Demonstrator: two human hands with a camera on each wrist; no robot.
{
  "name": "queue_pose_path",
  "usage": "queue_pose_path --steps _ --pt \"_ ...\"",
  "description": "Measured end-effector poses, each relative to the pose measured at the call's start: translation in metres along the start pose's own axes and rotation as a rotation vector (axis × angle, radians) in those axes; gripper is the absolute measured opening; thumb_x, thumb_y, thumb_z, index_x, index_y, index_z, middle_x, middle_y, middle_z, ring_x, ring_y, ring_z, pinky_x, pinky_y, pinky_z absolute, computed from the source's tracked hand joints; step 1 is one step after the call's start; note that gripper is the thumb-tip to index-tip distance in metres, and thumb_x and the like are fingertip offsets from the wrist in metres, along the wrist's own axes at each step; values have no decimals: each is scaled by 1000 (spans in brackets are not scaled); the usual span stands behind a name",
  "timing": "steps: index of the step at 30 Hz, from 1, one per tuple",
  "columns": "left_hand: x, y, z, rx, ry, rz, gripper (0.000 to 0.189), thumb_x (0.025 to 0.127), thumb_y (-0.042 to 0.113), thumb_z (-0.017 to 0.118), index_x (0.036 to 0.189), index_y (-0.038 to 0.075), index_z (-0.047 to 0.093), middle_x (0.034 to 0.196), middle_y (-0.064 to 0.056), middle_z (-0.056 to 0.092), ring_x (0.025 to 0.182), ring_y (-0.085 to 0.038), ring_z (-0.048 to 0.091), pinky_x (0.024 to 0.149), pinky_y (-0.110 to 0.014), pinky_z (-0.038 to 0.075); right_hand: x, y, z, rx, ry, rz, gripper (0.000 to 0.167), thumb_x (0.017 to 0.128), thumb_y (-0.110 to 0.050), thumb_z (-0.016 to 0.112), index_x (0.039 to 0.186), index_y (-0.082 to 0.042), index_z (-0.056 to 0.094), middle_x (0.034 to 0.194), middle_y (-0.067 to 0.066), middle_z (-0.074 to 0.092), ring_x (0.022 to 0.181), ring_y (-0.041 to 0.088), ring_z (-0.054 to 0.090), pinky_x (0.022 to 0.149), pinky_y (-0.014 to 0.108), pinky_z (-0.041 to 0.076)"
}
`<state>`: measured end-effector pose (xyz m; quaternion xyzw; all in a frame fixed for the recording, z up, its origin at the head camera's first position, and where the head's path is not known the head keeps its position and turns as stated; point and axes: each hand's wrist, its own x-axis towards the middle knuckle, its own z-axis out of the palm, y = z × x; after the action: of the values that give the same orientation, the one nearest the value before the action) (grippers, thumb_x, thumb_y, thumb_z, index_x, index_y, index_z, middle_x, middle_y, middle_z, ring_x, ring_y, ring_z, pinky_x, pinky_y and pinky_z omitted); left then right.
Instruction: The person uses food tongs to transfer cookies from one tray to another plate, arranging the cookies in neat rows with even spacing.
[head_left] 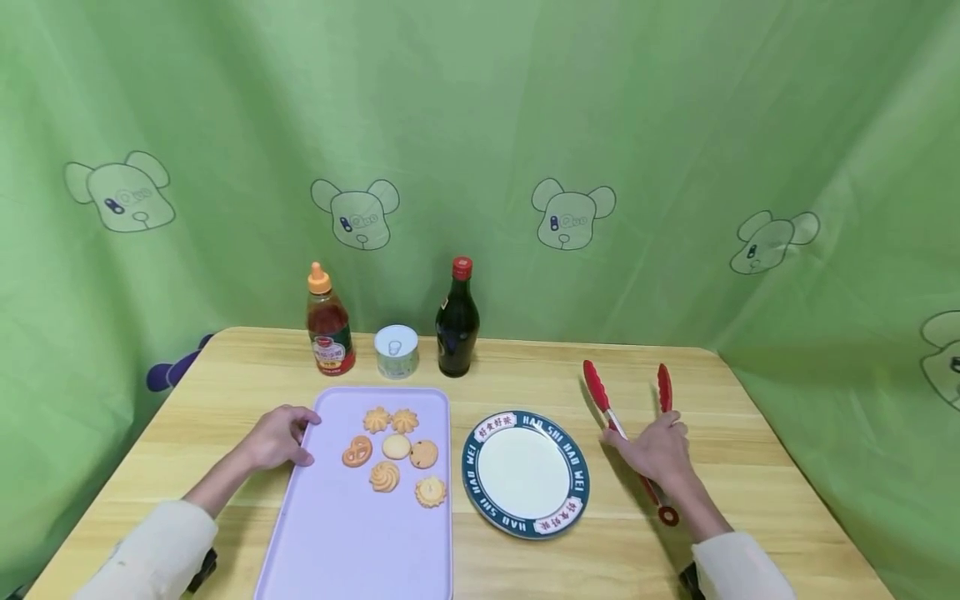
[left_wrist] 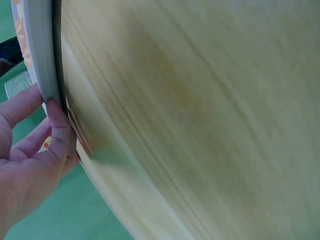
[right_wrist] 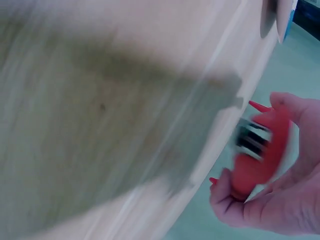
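My left hand (head_left: 281,439) pinches the left rim of a lilac tray (head_left: 352,533); in the left wrist view its fingertips press against the tray's edge (left_wrist: 42,50). Several cookies lie on the tray, among them a pretzel-shaped one (head_left: 357,451) and a round one with dark dots (head_left: 423,454). On the right, my right hand (head_left: 660,450) holds red-and-metal tongs (head_left: 596,386), whose two red tips are spread apart and point away from me. The right wrist view shows fingers and thumb around the red tongs (right_wrist: 277,145). Between tray and tongs sits a white plate (head_left: 523,472) with a dark patterned rim.
Along the back of the wooden table (head_left: 750,467) stand a sauce bottle with an orange cap (head_left: 328,333), a pull-tab can (head_left: 396,352) and a dark bottle with a red cap (head_left: 457,329). A green curtain (head_left: 480,125) hangs behind and at both sides.
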<state>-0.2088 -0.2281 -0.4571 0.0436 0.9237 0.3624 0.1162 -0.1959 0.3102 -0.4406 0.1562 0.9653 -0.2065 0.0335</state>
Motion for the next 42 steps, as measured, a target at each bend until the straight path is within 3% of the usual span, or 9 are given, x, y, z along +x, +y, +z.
queue_pose_path --steps 7,11,15,21,30,42 --pt "-1 1 -3 10 0 11 60 61 -3 80 116 -9 58 98 -19 57 82 -22 55 69 -32 51 4 -5 -4 22 91 -67 119 79 -64 59 138 23 6 122 48 31 98 52 46 81 62 47" --pt "-2 1 -3 9 2 -8 59 62 -2 80 116 -8 58 98 -18 56 82 -22 55 68 -31 51 5 -15 -8 20 115 -117 119 77 -67 60 140 21 9 123 46 35 100 54 49 81 61 48" --pt "-4 0 -2 5 7 -22 59 62 -2 80 117 -7 58 98 -18 56 82 -22 55 69 -32 51 8 -27 -13 19 115 -178 119 73 -68 64 140 19 18 119 40 43 96 47 52 76 55 51" --pt "-6 0 0 -9 15 -20 62 61 -2 80 118 -7 58 98 -19 56 82 -23 55 68 -33 52 7 -50 -23 34 93 -287 104 69 -62 72 129 16 37 107 29 52 87 36 54 66 41 52" --pt "-4 1 0 3 10 -17 62 61 -1 81 118 -7 57 97 -18 57 82 -23 55 68 -33 52 -8 -85 -26 26 14 -369 98 66 -57 78 130 8 43 104 20 56 85 28 52 60 29 44" --pt "-1 2 -1 19 -8 -21 61 61 -2 80 118 -7 57 95 -18 58 81 -22 56 68 -33 52 -22 -120 -4 11 -81 -406 96 60 -62 80 127 0 50 102 13 58 88 24 53 63 28 45"
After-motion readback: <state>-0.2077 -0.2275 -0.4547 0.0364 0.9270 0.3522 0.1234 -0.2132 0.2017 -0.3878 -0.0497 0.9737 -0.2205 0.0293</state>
